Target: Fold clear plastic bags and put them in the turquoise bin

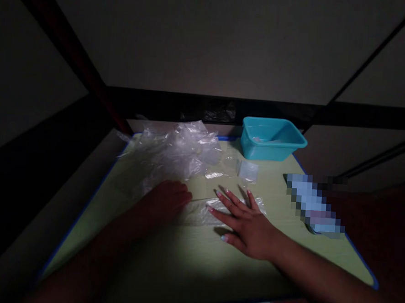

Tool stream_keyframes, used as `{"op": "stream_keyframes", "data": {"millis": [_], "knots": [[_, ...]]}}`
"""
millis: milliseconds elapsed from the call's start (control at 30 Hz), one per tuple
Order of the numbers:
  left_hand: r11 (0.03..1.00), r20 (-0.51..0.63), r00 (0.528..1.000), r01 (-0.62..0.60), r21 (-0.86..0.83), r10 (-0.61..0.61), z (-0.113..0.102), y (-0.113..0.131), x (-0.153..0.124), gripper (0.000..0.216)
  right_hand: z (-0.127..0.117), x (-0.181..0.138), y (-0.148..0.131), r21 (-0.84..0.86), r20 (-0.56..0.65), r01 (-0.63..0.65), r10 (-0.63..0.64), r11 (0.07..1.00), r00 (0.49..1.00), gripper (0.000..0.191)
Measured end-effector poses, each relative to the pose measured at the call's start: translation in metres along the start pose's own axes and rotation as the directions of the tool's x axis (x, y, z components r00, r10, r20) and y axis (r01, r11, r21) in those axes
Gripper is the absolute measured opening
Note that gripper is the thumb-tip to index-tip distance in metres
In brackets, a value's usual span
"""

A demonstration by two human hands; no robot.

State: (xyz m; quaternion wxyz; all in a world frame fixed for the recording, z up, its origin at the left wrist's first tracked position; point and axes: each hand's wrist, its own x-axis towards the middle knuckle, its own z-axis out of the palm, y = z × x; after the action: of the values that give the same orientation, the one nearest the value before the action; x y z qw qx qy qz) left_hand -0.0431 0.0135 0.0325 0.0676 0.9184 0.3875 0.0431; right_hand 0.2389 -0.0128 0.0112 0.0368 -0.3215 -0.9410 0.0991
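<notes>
A strip of clear plastic bag (198, 213) lies flattened across the table in front of me. My left hand (168, 199) is in shadow at its left end, the fingers curled down on the plastic; the fingertips are hidden. Over the right part of the strip, my right hand (252, 230) is spread palm down, with all fingers apart and nothing held. Just beyond both hands is a loose, crumpled heap of clear plastic bags (192, 148). A small folded plastic square (248, 171) rests behind my right fingertips.
A turquoise plastic bin (269, 151) stands at the table's back right corner with some clear plastic inside. On the right side lies a blurred-out light blue object (314, 204). The pale table (188, 265) has a blue edge, and a wall panel rises behind it.
</notes>
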Motion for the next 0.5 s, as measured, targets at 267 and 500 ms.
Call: {"op": "stream_keyframes", "data": {"millis": [267, 500], "knots": [[0.998, 0.079, 0.997, 0.02, 0.064, -0.025, -0.014, -0.004, 0.002, 0.024, 0.0, 0.002, 0.0, 0.004, -0.023, -0.001, 0.002, 1.0, 1.0, 0.059], [0.985, 0.038, 0.999, -0.002, -0.174, 0.009, -0.006, -0.01, -0.004, 0.026, -0.006, 0.022, -0.009, 0.003, -0.067, 0.015, -0.014, 1.0, 0.998, 0.065]]}}
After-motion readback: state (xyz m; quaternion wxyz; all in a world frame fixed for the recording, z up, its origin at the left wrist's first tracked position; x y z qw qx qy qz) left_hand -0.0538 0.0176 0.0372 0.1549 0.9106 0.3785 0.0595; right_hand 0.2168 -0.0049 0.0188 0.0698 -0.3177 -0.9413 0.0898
